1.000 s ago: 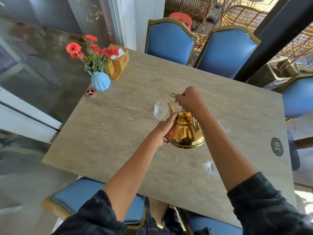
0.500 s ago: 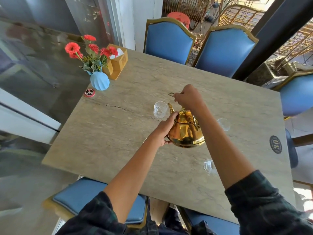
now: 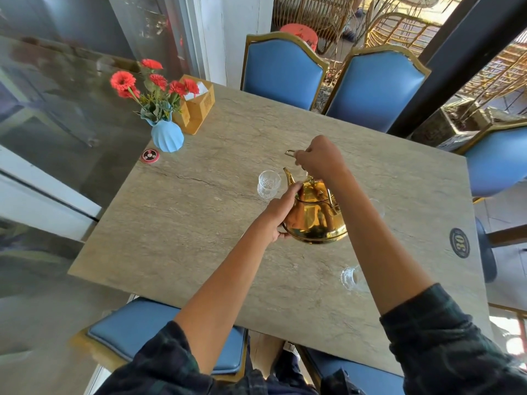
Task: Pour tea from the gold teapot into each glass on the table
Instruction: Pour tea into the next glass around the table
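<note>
Both hands (image 3: 318,162) hold gold teapot (image 3: 315,216), spout seemingly over glass (image 3: 268,184).

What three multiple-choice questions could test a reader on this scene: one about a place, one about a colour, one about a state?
1. Where does the spout of the gold teapot point?
A. to the near glass
B. to the glass left of it
C. to the wooden box

2. What colour is the vase?
A. red
B. gold
C. light blue

3. How is the teapot now?
A. lying on its side
B. held by both hands
C. standing free

Key: 1 B, the spout tip is beside that glass. 2 C, only the flowers are red. 3 B, the right hand grips the handle and the left hand touches the body.
</note>
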The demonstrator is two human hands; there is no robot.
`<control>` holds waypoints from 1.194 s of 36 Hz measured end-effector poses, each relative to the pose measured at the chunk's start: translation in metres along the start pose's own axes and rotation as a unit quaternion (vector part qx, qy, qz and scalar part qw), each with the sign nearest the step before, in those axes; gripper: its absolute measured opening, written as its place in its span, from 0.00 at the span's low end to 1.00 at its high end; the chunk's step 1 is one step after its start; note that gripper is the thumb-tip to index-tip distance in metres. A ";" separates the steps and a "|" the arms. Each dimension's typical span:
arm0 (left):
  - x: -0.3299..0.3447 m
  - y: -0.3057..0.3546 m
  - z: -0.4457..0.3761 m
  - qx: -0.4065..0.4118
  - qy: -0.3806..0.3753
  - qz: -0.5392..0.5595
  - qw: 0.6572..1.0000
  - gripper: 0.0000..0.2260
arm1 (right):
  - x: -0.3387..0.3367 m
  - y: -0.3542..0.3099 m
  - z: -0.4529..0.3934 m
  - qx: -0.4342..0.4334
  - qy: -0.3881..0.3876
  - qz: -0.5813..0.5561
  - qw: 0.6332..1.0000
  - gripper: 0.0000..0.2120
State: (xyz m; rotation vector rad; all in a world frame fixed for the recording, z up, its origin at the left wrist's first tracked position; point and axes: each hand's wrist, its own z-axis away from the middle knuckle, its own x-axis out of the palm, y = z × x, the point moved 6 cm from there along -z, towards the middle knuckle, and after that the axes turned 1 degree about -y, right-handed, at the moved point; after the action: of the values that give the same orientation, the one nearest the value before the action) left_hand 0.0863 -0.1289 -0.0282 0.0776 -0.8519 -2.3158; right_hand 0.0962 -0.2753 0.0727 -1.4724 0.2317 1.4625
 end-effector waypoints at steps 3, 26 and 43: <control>0.001 0.000 0.001 0.001 0.000 0.001 1.000 0.33 | -0.002 0.000 0.001 0.000 0.000 0.000 1.000 0.15; 0.003 0.000 0.000 0.004 0.003 0.018 1.000 0.36 | -0.006 -0.003 0.005 0.002 -0.007 0.011 1.000 0.14; 0.005 0.001 -0.002 0.002 -0.003 0.020 1.000 0.34 | -0.009 -0.004 0.003 -0.003 -0.002 0.012 1.000 0.14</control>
State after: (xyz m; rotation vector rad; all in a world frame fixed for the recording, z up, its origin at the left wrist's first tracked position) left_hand 0.0836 -0.1341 -0.0281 0.0545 -0.8537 -2.2784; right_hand 0.0949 -0.2755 0.0834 -1.4758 0.2443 1.4851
